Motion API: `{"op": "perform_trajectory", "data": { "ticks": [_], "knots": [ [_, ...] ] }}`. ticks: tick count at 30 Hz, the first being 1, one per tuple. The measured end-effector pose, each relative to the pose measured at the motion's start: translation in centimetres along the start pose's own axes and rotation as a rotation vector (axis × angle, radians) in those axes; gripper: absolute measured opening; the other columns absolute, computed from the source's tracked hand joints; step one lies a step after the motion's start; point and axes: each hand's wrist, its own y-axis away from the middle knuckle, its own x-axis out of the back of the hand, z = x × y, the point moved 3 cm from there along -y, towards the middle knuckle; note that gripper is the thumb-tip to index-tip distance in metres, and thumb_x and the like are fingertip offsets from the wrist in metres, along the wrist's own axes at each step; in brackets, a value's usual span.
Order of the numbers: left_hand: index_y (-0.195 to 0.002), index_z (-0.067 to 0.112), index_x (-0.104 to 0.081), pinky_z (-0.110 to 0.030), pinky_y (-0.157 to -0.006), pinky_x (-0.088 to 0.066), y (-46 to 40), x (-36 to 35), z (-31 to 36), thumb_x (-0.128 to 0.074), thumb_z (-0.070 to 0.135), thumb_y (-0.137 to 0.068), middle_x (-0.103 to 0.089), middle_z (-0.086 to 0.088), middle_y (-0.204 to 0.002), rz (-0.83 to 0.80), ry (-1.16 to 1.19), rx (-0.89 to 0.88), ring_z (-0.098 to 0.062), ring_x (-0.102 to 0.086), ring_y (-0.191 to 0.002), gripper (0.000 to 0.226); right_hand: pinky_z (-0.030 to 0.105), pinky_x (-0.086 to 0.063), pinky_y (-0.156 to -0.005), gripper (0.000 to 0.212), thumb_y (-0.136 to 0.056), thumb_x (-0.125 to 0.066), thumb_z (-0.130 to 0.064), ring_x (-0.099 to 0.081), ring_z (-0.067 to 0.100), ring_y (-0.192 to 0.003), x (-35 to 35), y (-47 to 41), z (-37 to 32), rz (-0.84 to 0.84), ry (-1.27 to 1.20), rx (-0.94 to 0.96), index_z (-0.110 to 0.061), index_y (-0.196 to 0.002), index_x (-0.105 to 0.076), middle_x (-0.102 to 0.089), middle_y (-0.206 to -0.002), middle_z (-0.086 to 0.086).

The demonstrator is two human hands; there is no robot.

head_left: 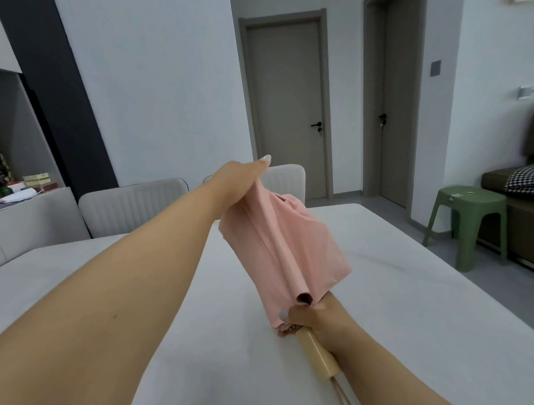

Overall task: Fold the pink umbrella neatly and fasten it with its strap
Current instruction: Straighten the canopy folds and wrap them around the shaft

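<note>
Now the far end of the pink umbrella [285, 243] is pinched by the left hand [239, 176], which is stretched forward and raised above the white table [409, 302]. Its loose canopy is held slanted over the table. Near the cream handle [315, 356], the bunched cloth is gripped by the right hand [312, 317].

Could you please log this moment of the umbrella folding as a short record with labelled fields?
item: pink fabric folding umbrella, canopy loose, unfastened
handle: pale wooden handle, toward camera
left hand: left hand pinches a canopy fold at the far end, pulling it straight
right hand: right hand grips the canopy base above the handle
surface: white table
strap: not visibly fastened
</note>
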Motion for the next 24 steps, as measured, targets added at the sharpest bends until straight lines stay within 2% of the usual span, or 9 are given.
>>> {"op": "perform_trajectory", "data": {
  "ticks": [2,3,5,8,12,16,19,21,24],
  "knots": [
    [-0.103,0.008,-0.068,-0.039,-0.092,-0.041,0.2,0.6,0.1,-0.052,0.066,-0.082,-0.064,-0.013,-0.104,-0.113,0.202,-0.051,-0.028,-0.059,-0.1,0.064,0.023,-0.051,-0.047,0.024,-0.056,-0.061,0.0,-0.061,0.016,-0.047,-0.3,0.1,-0.2,-0.04,0.014,-0.003,0.007,-0.079,-0.059,-0.062,-0.058,0.01],
    [-0.081,0.009,-0.066,-0.038,-0.083,-0.039,0.4,0.8,0.2,-0.052,0.061,-0.084,-0.06,-0.012,-0.085,-0.163,0.273,-0.073,-0.025,-0.056,-0.083,0.054,0.023,-0.051,-0.047,0.022,-0.056,-0.06,0.001,-0.059,0.017,-0.047,-0.3,0.3,-0.3,-0.049,0.01,0.005,0.006,-0.077,-0.059,-0.06,-0.057,0.01],
    [-0.061,0.012,-0.056,-0.036,-0.073,-0.036,0.6,1.4,0.1,-0.052,0.052,-0.088,-0.053,-0.007,-0.069,-0.211,0.369,-0.081,-0.019,-0.046,-0.068,0.049,0.025,-0.052,-0.049,0.028,-0.057,-0.061,0.001,-0.06,0.02,-0.05,-0.2,0.2,-0.3,-0.041,0.018,0.02,0.008,-0.084,-0.06,-0.059,-0.064,0.016],
    [-0.06,0.011,-0.057,-0.032,-0.068,-0.035,0.6,1.9,-0.2,-0.054,0.051,-0.085,-0.056,-0.005,-0.065,-0.214,0.36,-0.096,-0.017,-0.047,-0.065,0.047,0.026,-0.053,-0.048,0.046,-0.056,-0.065,0.0,-0.063,0.02,-0.048,0.1,0.1,-0.1,-0.005,0.031,0.016,0.013,-0.1,-0.058,-0.059,-0.078,0.022],
    [-0.057,0.01,-0.047,-0.031,-0.063,-0.03,1.1,2.1,-0.4,-0.049,0.045,-0.091,-0.048,-0.002,-0.055,-0.271,0.499,-0.079,-0.016,-0.041,-0.055,0.049,0.027,-0.054,-0.052,0.02,-0.058,-0.064,-0.001,-0.065,0.019,-0.051,-0.3,0.5,-0.6,-0.075,0.062,0.066,-0.002,-0.078,-0.064,-0.065,-0.062,0.012],
    [-0.054,0.018,-0.04,-0.031,-0.063,-0.03,1.5,2.0,-0.6,-0.058,0.028,-0.09,-0.039,0.0,-0.057,-0.21,0.536,-0.07,-0.015,-0.037,-0.054,0.042,0.025,-0.053,-0.052,0.026,-0.059,-0.064,-0.001,-0.066,0.017,-0.051,-0.3,0.5,-0.4,-0.1,0.075,0.068,0.003,-0.084,-0.062,-0.066,-0.058,0.007],
    [-0.051,0.02,-0.048,-0.028,-0.061,-0.034,1.5,2.4,-1.1,-0.059,0.014,-0.089,-0.046,0.0,-0.056,-0.195,0.72,-0.054,-0.013,-0.045,-0.051,0.04,0.026,-0.053,-0.052,0.029,-0.059,-0.064,0.0,-0.065,0.019,-0.052,-0.3,0.5,-0.5,-0.095,0.069,0.08,0.003,-0.088,-0.06,-0.065,-0.062,0.01],
    [-0.057,0.019,-0.054,-0.027,-0.058,-0.035,1.6,2.5,-1.4,-0.059,0.009,-0.089,-0.05,0.001,-0.057,-0.2,0.775,-0.065,-0.013,-0.048,-0.052,0.033,0.027,-0.054,-0.052,0.025,-0.059,-0.063,0.001,-0.064,0.019,-0.051,-0.3,0.6,-0.5,-0.106,0.061,0.083,0.001,-0.084,-0.061,-0.065,-0.059,0.009],
    [-0.068,0.018,-0.056,-0.025,-0.058,-0.036,1.7,2.4,-1.5,-0.06,0.006,-0.088,-0.05,0.002,-0.063,-0.166,0.666,-0.072,-0.012,-0.049,-0.057,0.023,0.027,-0.053,-0.051,0.025,-0.059,-0.063,0.001,-0.064,0.02,-0.05,-0.4,0.4,-0.4,-0.11,0.063,0.073,0.005,-0.083,-0.06,-0.063,-0.061,0.013]
  ]
}}
